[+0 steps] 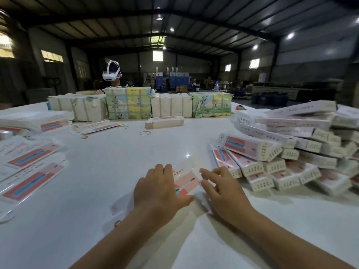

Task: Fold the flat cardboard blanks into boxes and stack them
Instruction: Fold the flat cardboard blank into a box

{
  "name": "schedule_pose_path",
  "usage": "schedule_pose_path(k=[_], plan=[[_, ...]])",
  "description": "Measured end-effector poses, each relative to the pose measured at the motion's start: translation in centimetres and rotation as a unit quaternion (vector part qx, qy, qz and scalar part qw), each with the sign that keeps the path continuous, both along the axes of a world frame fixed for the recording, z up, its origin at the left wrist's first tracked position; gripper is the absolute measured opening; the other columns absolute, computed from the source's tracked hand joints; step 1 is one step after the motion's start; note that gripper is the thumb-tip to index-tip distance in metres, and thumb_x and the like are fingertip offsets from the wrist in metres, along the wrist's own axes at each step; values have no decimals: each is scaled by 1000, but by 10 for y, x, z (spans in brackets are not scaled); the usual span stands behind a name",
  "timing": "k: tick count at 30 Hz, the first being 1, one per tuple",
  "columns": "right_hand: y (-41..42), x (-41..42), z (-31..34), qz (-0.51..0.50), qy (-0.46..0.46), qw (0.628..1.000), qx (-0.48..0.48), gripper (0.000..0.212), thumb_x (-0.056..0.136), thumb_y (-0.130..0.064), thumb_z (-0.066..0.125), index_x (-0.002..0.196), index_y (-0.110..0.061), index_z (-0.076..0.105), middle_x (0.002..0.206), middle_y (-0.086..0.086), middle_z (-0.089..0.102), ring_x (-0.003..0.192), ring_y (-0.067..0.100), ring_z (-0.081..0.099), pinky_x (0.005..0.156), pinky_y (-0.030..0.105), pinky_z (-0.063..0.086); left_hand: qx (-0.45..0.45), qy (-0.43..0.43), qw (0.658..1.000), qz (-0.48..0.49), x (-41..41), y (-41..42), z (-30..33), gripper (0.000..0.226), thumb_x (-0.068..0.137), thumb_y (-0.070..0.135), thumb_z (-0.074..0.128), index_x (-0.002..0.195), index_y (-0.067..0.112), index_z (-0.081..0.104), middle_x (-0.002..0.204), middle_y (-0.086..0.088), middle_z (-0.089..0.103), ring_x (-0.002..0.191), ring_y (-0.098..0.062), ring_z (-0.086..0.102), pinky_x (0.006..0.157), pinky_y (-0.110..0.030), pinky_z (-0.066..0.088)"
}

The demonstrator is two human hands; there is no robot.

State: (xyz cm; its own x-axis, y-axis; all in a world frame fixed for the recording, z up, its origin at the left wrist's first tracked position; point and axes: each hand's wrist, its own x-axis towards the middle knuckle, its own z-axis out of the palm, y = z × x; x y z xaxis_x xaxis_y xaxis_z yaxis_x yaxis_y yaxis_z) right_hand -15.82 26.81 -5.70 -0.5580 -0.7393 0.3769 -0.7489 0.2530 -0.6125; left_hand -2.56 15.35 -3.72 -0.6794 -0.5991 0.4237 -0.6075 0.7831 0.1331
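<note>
A wide white table (120, 164) fills the foreground of a dim warehouse with a dark steel roof (174, 26) and small bright windows. Along the far edge sit strapped bundles (171, 107) of flat card, some printed with coloured drawings; behind them a person wears a white headset (111, 71). Loose rubber bands (145, 133) lie on the table. Flat blanks (33, 167) are spread at the left, and a heap of folded boxes (281, 150) is piled at the right. Near the front edge, a pink and white blank (187, 179) lies on the table between both hands. The left hand (157, 189) rests on its left side, fingers curled over it. The right hand (225, 193) touches its right edge with fingers loosely spread.
</note>
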Motion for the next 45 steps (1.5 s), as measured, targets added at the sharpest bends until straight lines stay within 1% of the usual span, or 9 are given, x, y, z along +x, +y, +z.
schedule_pose_path(k=[5,8,15,23,27,32,36,41,45], plan=[[1,7,6,36,-180,982,-44,17,95,-28,55,110,-28,63,114,-7,50,92,9,61,71,17,53,-69,-2,997,18,5,4,-10,84,68,82,45,130,28,27,113,7,45,94,-8,46,79,-20,41],[0,20,6,83,-188,977,-57,3,91,-23,61,91,-24,63,106,-5,49,83,6,60,62,11,48,-100,-4,995,11,4,7,-10,82,71,83,40,129,26,29,111,6,45,91,-10,44,75,-21,38],[-1,18,13,13,-237,957,-165,10,95,-13,53,88,-18,58,75,-6,68,60,6,65,48,15,47,-87,24,996,-13,7,8,-7,86,71,80,44,136,28,22,116,9,44,90,-7,42,77,-16,37],[2,13,14,11,-293,953,-73,27,90,6,43,83,-8,65,75,0,72,56,6,63,50,16,46,-106,23,994,-23,9,17,-8,86,73,78,44,137,26,24,119,8,43,96,-8,42,81,-17,37],[1,15,14,34,-318,944,-85,19,82,5,50,85,-11,60,84,12,69,76,21,69,61,30,55,-123,1,992,2,8,18,-6,83,74,79,40,134,23,26,115,5,43,87,-10,29,74,-22,28],[2,14,22,103,-479,865,-111,20,82,10,55,76,-8,51,67,10,67,61,22,68,47,27,48,-113,-2,994,-3,7,20,-7,85,74,77,45,135,22,25,115,5,44,88,-11,33,78,-22,35],[5,11,24,119,-497,853,-107,24,81,12,53,70,-9,56,68,11,63,58,19,63,52,30,46,-105,-7,994,-7,7,18,-7,86,71,77,48,136,24,25,115,7,44,98,-13,44,79,-24,38],[3,17,21,162,-553,814,-74,21,84,2,56,103,2,66,91,19,68,70,25,66,65,34,52,-79,-22,997,-8,4,17,-8,72,70,76,48,124,31,33,107,12,46,93,-10,47,68,-24,26],[5,19,24,196,-492,846,-62,22,83,-5,62,105,-7,64,84,14,68,62,20,59,55,32,52,-4,-1,999,-49,6,8,-2,52,74,73,49,109,36,40,100,17,53,77,-6,48,60,-21,35]])
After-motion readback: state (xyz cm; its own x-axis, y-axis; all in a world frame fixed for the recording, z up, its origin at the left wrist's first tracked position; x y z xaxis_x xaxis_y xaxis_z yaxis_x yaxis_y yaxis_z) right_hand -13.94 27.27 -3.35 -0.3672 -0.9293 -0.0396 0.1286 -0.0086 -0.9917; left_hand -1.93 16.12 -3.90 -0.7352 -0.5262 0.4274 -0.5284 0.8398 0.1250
